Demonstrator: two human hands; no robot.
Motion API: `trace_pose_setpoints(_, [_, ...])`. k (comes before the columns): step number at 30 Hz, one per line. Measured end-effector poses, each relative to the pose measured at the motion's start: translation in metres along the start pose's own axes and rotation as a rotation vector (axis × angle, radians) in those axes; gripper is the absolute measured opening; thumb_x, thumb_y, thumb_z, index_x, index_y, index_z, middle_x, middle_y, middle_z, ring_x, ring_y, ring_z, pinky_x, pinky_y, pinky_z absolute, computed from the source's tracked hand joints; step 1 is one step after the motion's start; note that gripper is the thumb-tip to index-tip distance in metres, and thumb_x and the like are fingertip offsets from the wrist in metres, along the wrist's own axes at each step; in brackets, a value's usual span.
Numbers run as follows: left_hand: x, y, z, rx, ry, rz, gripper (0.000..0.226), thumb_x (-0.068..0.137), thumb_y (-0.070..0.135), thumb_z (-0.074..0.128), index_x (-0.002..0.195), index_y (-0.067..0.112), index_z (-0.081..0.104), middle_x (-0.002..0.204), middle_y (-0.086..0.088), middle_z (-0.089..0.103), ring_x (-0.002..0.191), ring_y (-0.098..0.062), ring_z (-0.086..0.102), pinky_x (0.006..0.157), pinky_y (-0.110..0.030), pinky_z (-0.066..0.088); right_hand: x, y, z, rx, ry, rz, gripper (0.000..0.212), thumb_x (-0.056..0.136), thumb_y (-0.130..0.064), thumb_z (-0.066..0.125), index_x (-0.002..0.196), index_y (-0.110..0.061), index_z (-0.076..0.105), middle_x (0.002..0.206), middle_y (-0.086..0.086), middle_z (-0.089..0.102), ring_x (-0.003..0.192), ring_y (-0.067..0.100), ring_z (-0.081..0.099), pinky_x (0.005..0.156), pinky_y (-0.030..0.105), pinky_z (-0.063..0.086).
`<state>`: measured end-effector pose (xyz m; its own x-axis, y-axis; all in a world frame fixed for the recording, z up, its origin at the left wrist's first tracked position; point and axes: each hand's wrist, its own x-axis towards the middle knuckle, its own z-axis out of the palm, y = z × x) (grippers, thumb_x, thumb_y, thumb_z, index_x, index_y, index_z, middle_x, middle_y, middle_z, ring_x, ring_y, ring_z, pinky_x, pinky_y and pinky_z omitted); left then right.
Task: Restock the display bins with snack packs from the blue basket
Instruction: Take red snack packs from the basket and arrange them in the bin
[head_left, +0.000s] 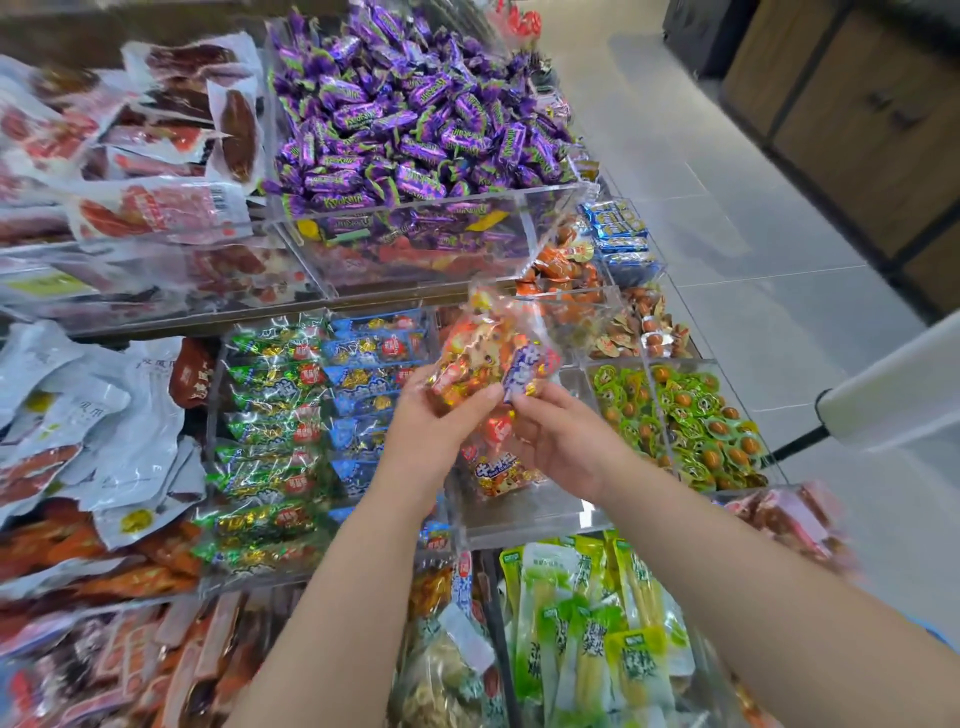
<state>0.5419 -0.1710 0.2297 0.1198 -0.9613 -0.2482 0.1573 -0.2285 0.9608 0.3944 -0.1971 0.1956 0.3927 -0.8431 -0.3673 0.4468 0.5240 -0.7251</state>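
Fingers (418, 382) of my left hand (431, 436) curl round a bunch of orange snack packs (483, 358), and my right hand (563, 447) pinches the lower end of the same bunch, so both hands are gripping. The bunch hangs just above the clear bin (519, 517) at dead centre, not yet dropped in. That bin looks barely filled: only a few matching orange packs (501, 475) lie in it, so I judge this restock is early, with plenty of room left. At 9 o'clock the green packs (270, 415) and blue packs (371, 387) sit in full rows, and at 12 o'clock the purple candies (415, 119) are heaped high; those need nothing. The blue basket I can't make out for sure. Writing now: the purple wrappers read something like "Krokant". The orange packs carry white Chinese characters on a purple-blue patch, too blurred to read.
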Motion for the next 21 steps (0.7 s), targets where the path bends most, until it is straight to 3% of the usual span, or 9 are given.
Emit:
trace_pose_setpoints(2, [0.006,0.002,-0.01,0.085,0.043,-0.015,0.05,0.064,0.047,0.082,0.099,0.024,0.056,0.095,0.005,0.07,0.093,-0.017,0.069,0.081,-0.038,0.057,0.0,-0.008,-0.013,0.054,0.05,-0.05,0.026,0.078,-0.011,0.063,0.103,-0.011,0.056,0.095,0.009,0.072,0.08,0.023,0.069,0.071,0.039,0.059])
trace_pose_setpoints(4, [0.014,-0.001,-0.024,0.289,0.11,0.05,0.044,0.069,0.06,0.072,0.098,0.031,0.056,0.096,0.013,0.068,0.091,-0.002,0.066,0.086,-0.031,0.054,0.001,-0.02,-0.029,0.061,0.143,-0.099,0.014,0.082,-0.009,0.062,0.092,-0.014,0.053,0.083,0.003,0.073,0.069,0.017,0.07,0.059,0.03,0.057])
trace_pose_setpoints(6, [0.025,-0.01,-0.037,0.635,0.186,0.131,0.043,0.08,0.056,0.065,0.11,0.027,0.057,0.113,0.008,0.064,0.104,-0.009,0.061,0.093,-0.038,0.05,0.002,-0.03,-0.045,-0.088,0.242,-0.126,0.013,0.086,-0.004,0.06,0.091,-0.015,0.055,0.083,0.001,0.071,0.067,0.012,0.068,0.055,0.024,0.055])
trace_pose_setpoints(10, [0.043,-0.036,-0.041,1.43,0.098,0.052,0.081,0.083,0.062,0.057,0.145,0.016,0.034,0.15,-0.01,0.034,0.142,-0.031,0.024,0.113,-0.048,0.027,0.008,-0.035,-0.073,-0.728,0.262,-0.073,0.013,0.081,-0.009,0.071,0.083,-0.017,0.061,0.072,-0.004,0.063,0.057,0.004,0.059,0.055,0.017,0.048])
trace_pose_setpoints(12, [0.046,-0.047,-0.039,1.504,0.108,0.034,0.086,0.084,0.063,0.054,0.149,0.018,0.023,0.156,-0.009,0.021,0.147,-0.032,0.011,0.116,-0.049,0.016,0.015,-0.029,-0.078,-1.052,0.178,-0.006,0.011,0.079,-0.014,0.074,0.081,-0.02,0.065,0.066,-0.008,0.06,0.057,0.002,0.056,0.056,0.012,0.045])
trace_pose_setpoints(15, [0.049,-0.055,-0.037,1.508,0.187,0.077,0.082,0.083,0.058,0.055,0.148,0.019,0.025,0.155,-0.008,0.023,0.146,-0.033,0.013,0.115,-0.05,0.016,0.033,-0.002,-0.079,-1.308,0.04,0.053,0.011,0.079,-0.018,0.075,0.086,-0.014,0.068,0.073,-0.004,0.057,0.066,0.008,0.052,0.056,0.01,0.04])
trace_pose_setpoints(18, [0.049,-0.056,-0.036,1.537,0.212,0.089,0.081,0.081,0.058,0.055,0.146,0.019,0.029,0.152,-0.008,0.027,0.144,-0.033,0.017,0.113,-0.051,0.019,0.056,0.032,-0.076,-1.635,-0.052,-0.006,0.027,0.083,-0.025,0.071,0.107,-0.014,0.067,0.099,0.003,0.064,0.087,0.017,0.055,0.072,0.02,0.041])
trace_pose_setpoints(21, [0.048,-0.059,-0.035,1.55,0.236,0.104,0.082,0.079,0.06,0.055,0.145,0.018,0.031,0.151,-0.008,0.03,0.143,-0.033,0.019,0.113,-0.051,0.02,0.065,0.054,-0.081,-1.781,-0.057,-0.131,0.039,0.082,-0.03,0.07,0.119,-0.021,0.062,0.117,0.005,0.055,0.11,0.025,0.051,0.092,0.031,0.044])
